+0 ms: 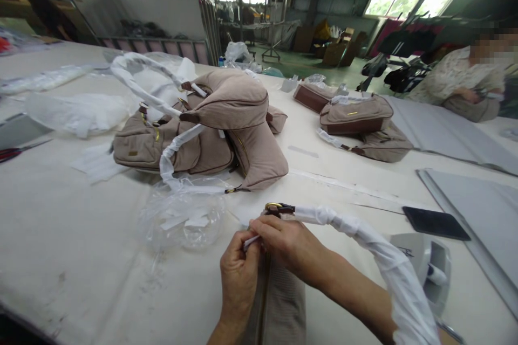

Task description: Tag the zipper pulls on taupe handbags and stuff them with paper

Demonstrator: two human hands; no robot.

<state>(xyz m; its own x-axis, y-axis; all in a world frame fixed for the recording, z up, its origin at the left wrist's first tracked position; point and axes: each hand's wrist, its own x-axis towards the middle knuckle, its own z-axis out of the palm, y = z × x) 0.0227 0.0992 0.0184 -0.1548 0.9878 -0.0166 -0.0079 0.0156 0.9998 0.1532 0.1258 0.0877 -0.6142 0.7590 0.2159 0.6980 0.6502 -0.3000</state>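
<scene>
A taupe ribbed handbag lies lengthwise in front of me, its zipper running down the middle. My left hand is closed at the bag's far end, pinching a small white strip between thumb and forefinger. Right against it, my right hand bends over the same end, fingers pressed together on the bag; their tips partly hide what they grip. Just beyond the fingers sits a gold ring with a dark leather tab. From there a strap wrapped in white paper arches over to the right, past my right forearm.
Similar bags are piled ahead, beside a clear plastic bag. More bags lie at the far right. A black phone and a white tape dispenser rest nearby. Scissors lie left. Another person handles a bag across the table.
</scene>
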